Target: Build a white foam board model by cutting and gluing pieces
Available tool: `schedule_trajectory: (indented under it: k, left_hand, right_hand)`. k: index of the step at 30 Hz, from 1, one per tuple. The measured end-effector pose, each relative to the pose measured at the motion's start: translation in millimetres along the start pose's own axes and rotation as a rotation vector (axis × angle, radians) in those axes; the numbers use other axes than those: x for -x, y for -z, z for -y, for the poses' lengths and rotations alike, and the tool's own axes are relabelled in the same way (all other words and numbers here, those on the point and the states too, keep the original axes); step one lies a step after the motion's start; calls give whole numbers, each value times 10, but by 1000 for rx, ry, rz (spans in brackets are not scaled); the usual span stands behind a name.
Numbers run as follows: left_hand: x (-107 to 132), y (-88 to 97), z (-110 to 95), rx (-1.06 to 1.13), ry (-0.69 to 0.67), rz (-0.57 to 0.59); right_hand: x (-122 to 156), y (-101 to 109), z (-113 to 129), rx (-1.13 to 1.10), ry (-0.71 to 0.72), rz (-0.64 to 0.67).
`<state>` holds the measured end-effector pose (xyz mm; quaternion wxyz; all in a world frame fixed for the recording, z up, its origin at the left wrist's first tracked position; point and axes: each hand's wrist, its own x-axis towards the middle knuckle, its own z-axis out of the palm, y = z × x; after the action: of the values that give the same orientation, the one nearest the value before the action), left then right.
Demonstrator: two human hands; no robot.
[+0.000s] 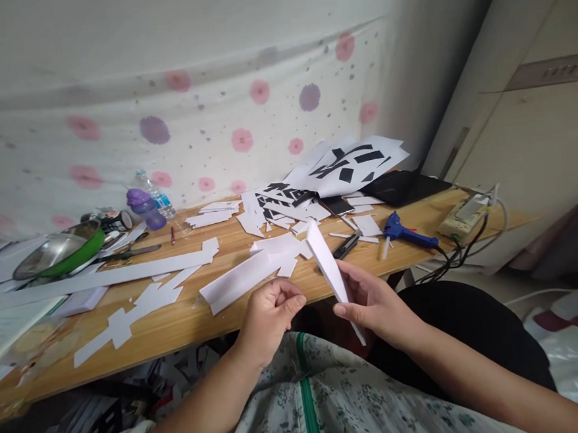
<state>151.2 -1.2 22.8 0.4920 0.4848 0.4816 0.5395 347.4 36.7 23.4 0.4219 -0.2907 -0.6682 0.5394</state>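
Observation:
My right hand [377,303] grips a long, narrow white foam-board piece [328,260], thumb on the near side and fingers behind it. The piece stands tilted in front of the table edge. My left hand [274,313] is curled closed beside it, apart from the piece, thumb against the fingers; whatever it may pinch is hidden. On the table just beyond lies a folded white board strip [239,281]. A black utility knife [346,245] rests behind the held piece. To its right is a blue glue gun [409,233] with a cord.
White board cutouts [142,309] and scraps spread over the wooden table [203,338]. Left are a green-rimmed pan [68,252], a knife [130,252], a purple-lidded bottle [146,208] and a clear bottle [157,194]. Black-patterned sheets [349,166] lie behind; a power strip [467,214] sits right.

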Motion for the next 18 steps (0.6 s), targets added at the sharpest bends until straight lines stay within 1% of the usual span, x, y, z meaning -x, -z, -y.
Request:
schedule_trajectory:
  k: [2,4,5,6,7,9,10,11,12,13,14,15,17,18]
  left_hand:
    - [35,22,37,-45,-75,110]
    - [65,17,36,6,-126,267]
    - [75,4,27,58,-134,328]
    - [82,-14,20,113,-132,349]
    - [83,-35,16,160,-122,331]
    - [73,-73,29,218,-94,221]
    - [62,-87,44,224,-84,161]
    - [50,-95,64,226,-77,119]
    - [37,-99,86,232,-68,103]
    - [24,-100,107,241,-57,111]
    - [11,-98,127,253,-44,133]
    - [-2,-95,145,264,-29,159]
    - [-30,-92,174,258,-12,209]
    - [-46,-92,186,233,-18,223]
  right_hand:
    - [27,-32,-9,45,-6,20]
    - [54,-89,-11,127,5,52]
    - [64,-122,-6,187,22,72]
    - [70,-152,3,258,43,98]
    - [70,-172,17,336,62,138]
    - [34,-145,50,503,105,277]
    - [-8,-87,65,589,124,355]
    - [-70,4,76,697,118,404]
    - [-151,125,79,814,101,420]
    - [-249,268,72,954,49,375]
    - [-358,422,52,1140,-89,216]
    - [-470,575,20,1220,-147,125]
    - [-670,832,-75,1298,-219,70]
    - [-745,920,-129,1315,-238,65]
